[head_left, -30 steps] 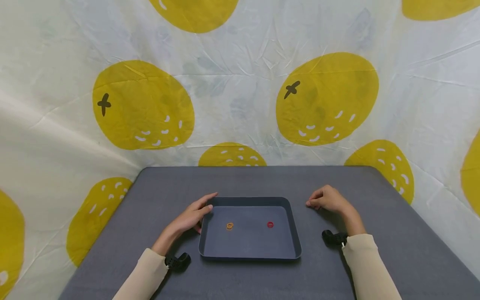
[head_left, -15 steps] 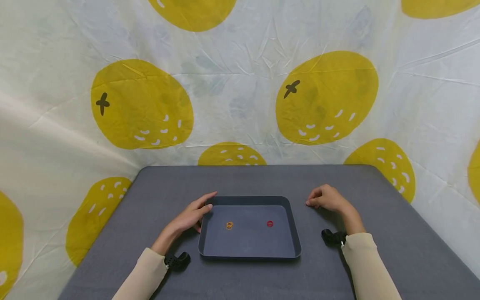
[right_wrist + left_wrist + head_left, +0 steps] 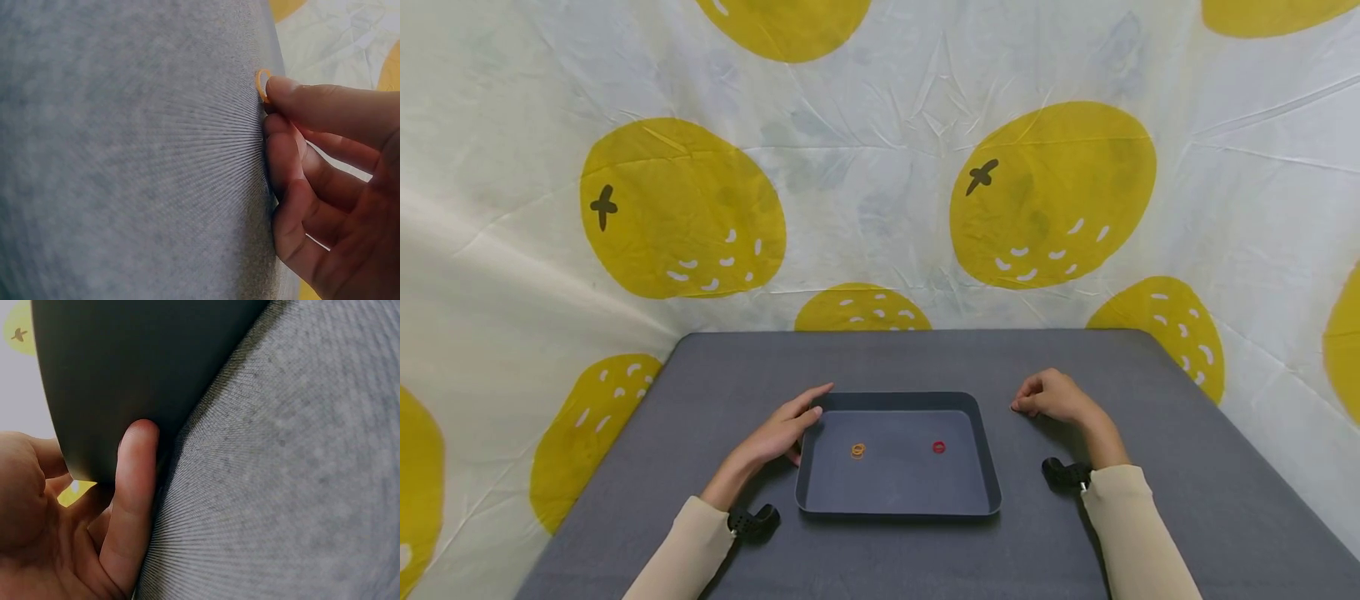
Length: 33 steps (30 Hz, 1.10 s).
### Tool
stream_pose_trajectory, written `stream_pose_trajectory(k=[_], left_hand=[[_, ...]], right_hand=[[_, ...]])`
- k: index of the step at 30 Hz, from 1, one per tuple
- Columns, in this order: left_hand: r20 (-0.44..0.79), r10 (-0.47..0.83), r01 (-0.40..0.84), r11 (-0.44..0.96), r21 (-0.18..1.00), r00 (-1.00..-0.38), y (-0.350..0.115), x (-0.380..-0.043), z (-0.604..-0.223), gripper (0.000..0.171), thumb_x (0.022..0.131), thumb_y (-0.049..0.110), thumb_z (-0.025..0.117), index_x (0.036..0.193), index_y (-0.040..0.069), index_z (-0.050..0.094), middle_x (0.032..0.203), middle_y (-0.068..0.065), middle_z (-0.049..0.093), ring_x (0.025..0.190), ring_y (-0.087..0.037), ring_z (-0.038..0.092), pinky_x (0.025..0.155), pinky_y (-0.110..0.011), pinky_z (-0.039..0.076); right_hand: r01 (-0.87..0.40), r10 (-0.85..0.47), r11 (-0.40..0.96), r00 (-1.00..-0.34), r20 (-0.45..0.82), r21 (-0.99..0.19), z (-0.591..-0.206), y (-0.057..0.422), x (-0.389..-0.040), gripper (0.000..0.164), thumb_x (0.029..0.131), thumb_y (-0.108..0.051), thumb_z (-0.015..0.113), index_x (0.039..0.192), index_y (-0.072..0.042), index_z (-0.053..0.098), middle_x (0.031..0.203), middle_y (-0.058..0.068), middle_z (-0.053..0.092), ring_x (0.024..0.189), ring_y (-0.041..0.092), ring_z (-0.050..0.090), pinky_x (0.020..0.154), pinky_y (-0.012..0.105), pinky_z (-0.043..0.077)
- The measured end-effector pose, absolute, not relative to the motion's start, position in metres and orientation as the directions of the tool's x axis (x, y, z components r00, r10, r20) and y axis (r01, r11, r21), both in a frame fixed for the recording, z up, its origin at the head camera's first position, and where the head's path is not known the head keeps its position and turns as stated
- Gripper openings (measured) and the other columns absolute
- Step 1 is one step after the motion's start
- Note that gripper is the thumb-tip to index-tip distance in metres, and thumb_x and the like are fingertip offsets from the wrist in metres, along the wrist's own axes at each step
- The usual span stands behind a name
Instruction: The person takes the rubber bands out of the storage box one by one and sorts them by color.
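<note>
In the head view my left hand (image 3: 778, 429) holds the left side of a dark grey rectangular tray (image 3: 898, 510), thumb over the rim. The left wrist view shows one finger (image 3: 136, 469) lying against the tray's outer wall. Right of the tray, my right hand (image 3: 1054, 396) is low over the table. Its thumb and fingers pinch a small orange rubber band (image 3: 259, 80), whose loop sticks out past the thumb tip in the right wrist view. Inside the tray, orange rubber bands (image 3: 857, 451) overlap on the left, and a red rubber band (image 3: 938, 447) lies on the right.
A grey cloth covers the table (image 3: 880, 554) under the tray. Behind it hangs a white curtain (image 3: 865, 208) printed with large yellow fruit. Black wrist cameras (image 3: 756, 522) sit at both cuffs, close to the tabletop.
</note>
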<state>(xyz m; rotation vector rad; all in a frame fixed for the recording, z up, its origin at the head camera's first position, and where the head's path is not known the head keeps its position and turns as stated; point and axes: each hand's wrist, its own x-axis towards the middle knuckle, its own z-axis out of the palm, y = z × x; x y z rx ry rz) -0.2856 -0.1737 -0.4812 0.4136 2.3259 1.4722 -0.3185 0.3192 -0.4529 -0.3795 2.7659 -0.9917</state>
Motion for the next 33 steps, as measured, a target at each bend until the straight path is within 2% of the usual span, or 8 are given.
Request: stream_pose_trajectory(k=[10,21,26,33], left_hand=[[-0.148,0.411,0.047,0.426,0.903,-0.899,-0.173,-0.285,-0.481,0.052,0.112,0.032,0.045,0.162,0.034,0.033,0.094,-0.017,0.053,0.049,-0.019,0.048,0.048,-0.040,0.058],[-0.168,0.399,0.019,0.423,0.906,-0.902,-0.173,-0.287,-0.481,0.052,0.112,0.033,0.046,0.162,0.036,0.033,0.100,-0.018,0.054,0.050,-0.019,0.051,0.049,-0.039,0.058],[-0.163,0.402,0.025,0.424,0.905,-0.901,-0.173,-0.286,-0.480,0.052,0.112,0.034,0.046,0.162,0.036,0.034,0.091,-0.017,0.054,0.049,-0.019,0.050,0.048,-0.040,0.058],[-0.150,0.415,0.039,0.413,0.910,-0.898,-0.174,-0.288,-0.482,0.053,0.113,0.034,0.042,0.164,0.031,0.030,0.080,-0.014,0.053,0.048,-0.021,0.049,0.047,-0.041,0.057]], right_hand=[[-0.166,-0.308,0.720,-0.947,-0.096,-0.674,-0.453,0.320,-0.317,0.013,0.093,-0.011,0.073,0.093,0.001,0.080,0.086,0.010,0.077,0.074,0.015,0.065,0.064,0.027,0.055],[-0.166,-0.298,0.735,-0.950,-0.092,-0.658,-0.451,0.321,-0.320,0.013,0.093,-0.009,0.070,0.093,0.000,0.080,0.087,0.010,0.078,0.072,0.012,0.064,0.063,0.026,0.053],[-0.162,-0.290,0.732,-0.953,-0.087,-0.661,-0.444,0.320,-0.320,0.014,0.094,-0.012,0.072,0.094,0.000,0.079,0.085,0.009,0.076,0.071,0.013,0.064,0.062,0.026,0.054],[-0.215,-0.294,0.735,-0.956,-0.017,-0.643,-0.432,0.318,-0.319,0.016,0.095,-0.014,0.072,0.097,0.000,0.078,0.078,0.005,0.071,0.069,0.012,0.059,0.060,0.026,0.050]])
